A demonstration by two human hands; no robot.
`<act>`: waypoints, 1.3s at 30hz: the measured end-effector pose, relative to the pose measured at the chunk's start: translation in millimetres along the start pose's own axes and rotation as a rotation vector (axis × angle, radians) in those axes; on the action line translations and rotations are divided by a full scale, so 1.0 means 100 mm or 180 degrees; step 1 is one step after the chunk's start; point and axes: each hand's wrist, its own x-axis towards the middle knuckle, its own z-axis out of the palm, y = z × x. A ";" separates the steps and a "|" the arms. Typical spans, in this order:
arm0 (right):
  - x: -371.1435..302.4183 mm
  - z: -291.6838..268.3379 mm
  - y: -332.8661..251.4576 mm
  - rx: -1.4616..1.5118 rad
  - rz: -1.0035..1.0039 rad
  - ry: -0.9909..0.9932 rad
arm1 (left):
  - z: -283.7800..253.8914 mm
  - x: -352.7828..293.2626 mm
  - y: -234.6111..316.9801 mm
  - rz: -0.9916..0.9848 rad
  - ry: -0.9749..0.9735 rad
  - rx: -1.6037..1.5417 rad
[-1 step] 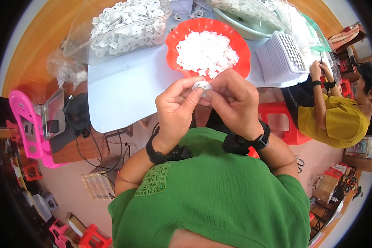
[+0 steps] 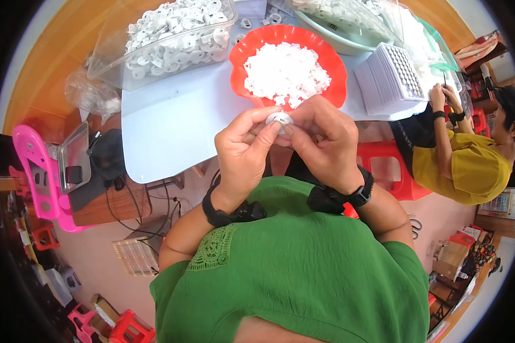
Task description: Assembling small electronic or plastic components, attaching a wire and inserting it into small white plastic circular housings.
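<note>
Between my two hands is a small round white plastic part with a dark slot in it. My left hand pinches its left side, thumb on top. On the other side, my right hand grips it with thumb and fingers. Just beyond my fingers stands a red scalloped bowl, heaped with small white plastic pieces. A clear plastic bin at the far left holds many round white parts that look similar.
Right of the bowl is a stack of white trays with round dark-and-white items. Behind it sits a pale basin. A few loose parts lie on the light blue table. A co-worker in a yellow top works at the right.
</note>
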 end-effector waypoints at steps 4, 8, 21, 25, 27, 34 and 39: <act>-0.03 0.04 0.04 0.0131 -0.0060 0.0101 | 0.00 -0.01 -0.02 0.0216 0.0001 0.0261; -0.02 0.05 0.04 0.0071 -0.0139 0.0127 | 0.02 -0.02 -0.04 0.0304 0.0057 0.0190; -0.04 0.02 0.11 0.0412 0.0153 0.0023 | 0.07 0.00 -0.03 0.0231 0.0112 0.0334; -0.07 0.04 0.09 0.1443 0.0721 0.0150 | 0.05 -0.02 -0.10 0.0343 0.0144 0.0574; -0.05 -0.01 0.11 0.1780 0.1030 -0.0149 | 0.04 -0.04 -0.12 0.0408 0.0118 0.0792; -0.03 0.01 0.09 0.1724 0.0928 -0.0073 | 0.03 -0.03 -0.06 0.0936 0.0086 0.1575; -0.06 0.10 0.09 0.1387 0.0807 0.0129 | 0.01 0.03 -0.08 0.0563 0.0113 0.1003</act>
